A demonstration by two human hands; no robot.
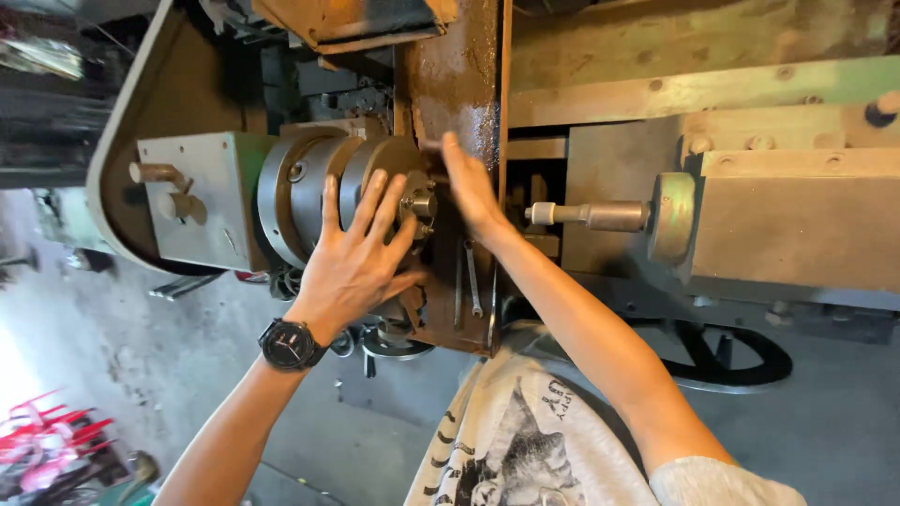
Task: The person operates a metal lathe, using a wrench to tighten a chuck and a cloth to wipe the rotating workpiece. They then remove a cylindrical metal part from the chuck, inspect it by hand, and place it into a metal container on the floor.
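Observation:
I look down at a lathe. My left hand [361, 253], with a black wristwatch, lies flat with spread fingers on the round grey chuck [309, 183]. My right hand [469, 183] reaches to the chuck's face, fingers by a small metal workpiece [419, 203] held in the jaws. Whether the right fingers grip anything is hidden. To the right, the tailstock spindle [591, 215] points toward the chuck.
The grey headstock [197, 192] with levers is at left. A rusty brown carriage plate [459, 84] carries wrenches [472, 276]. A black handwheel [741, 361] sits lower right. Concrete floor lies below, with red-pink items [52, 445] at bottom left.

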